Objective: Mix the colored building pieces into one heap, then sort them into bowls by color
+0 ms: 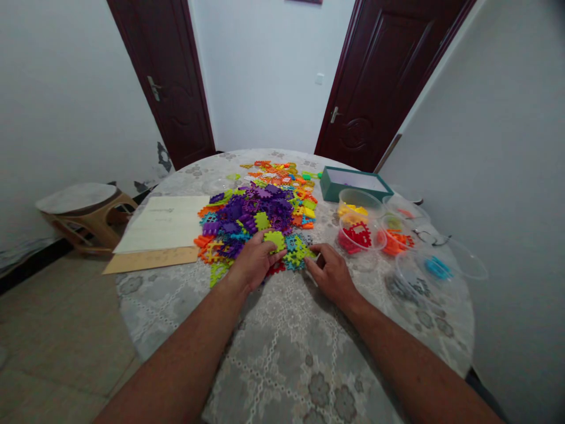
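Reaching forward in the head view, both forearms were stretched over the table [282,359]. The left hand [255,260] was laid palm down, thumb and fingers narrowed on a lime-green piece [276,239] at the near edge of the pile [260,209]. The right hand [332,274] was curled beside it, fingertips at a blue-green cluster [296,252]; its grip could not be told.

glossy plastic bricks [260,215], clear plastic bowls [359,232], tablecloth [282,341] perhaps matt lace.
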Action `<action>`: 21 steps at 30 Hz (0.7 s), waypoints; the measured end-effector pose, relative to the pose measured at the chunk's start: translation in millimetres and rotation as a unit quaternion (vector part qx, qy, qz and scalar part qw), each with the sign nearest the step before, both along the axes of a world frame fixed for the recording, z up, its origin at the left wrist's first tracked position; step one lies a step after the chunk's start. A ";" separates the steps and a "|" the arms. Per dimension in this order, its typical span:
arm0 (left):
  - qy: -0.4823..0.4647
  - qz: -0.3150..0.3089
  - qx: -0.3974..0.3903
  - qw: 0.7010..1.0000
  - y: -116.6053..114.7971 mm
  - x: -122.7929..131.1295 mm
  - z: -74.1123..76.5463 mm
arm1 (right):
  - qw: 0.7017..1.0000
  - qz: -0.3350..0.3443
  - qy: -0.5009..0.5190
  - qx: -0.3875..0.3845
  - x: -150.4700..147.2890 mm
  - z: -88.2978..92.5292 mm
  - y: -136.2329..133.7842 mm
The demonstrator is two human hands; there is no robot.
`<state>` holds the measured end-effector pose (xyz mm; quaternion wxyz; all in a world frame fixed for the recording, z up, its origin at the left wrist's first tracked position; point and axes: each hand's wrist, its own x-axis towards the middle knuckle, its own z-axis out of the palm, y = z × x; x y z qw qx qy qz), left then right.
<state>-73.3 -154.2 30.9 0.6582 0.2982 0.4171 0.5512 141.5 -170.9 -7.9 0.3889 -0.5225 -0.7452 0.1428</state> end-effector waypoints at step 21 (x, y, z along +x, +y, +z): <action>-0.043 0.032 -0.001 0.999 1.7 -1.2 0.6 | 0.983 0.090 -0.157 0.022 -4.9 3.9 -2.6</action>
